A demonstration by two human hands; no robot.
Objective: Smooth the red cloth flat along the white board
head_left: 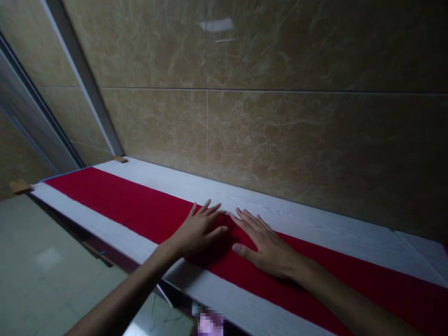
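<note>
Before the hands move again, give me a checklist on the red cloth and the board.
1. Left hand flat on the long red felt cloth strip: ok.
2. Right hand flat on it, fingers spread: ok.
3. Hands apart, fingertips close: ok.
4. Strip lying lengthwise along the white wood-grain board, white margin on both sides: ok.
5. Cloth smooth under the palms: cannot tell.
6. Strip's right end: cannot tell, out of view.

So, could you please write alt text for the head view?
Two bare hands, the left hand and the right hand, lie flat, palms down, side by side on a long red cloth strip running along a white shelf below a beige tiled wall.
</note>
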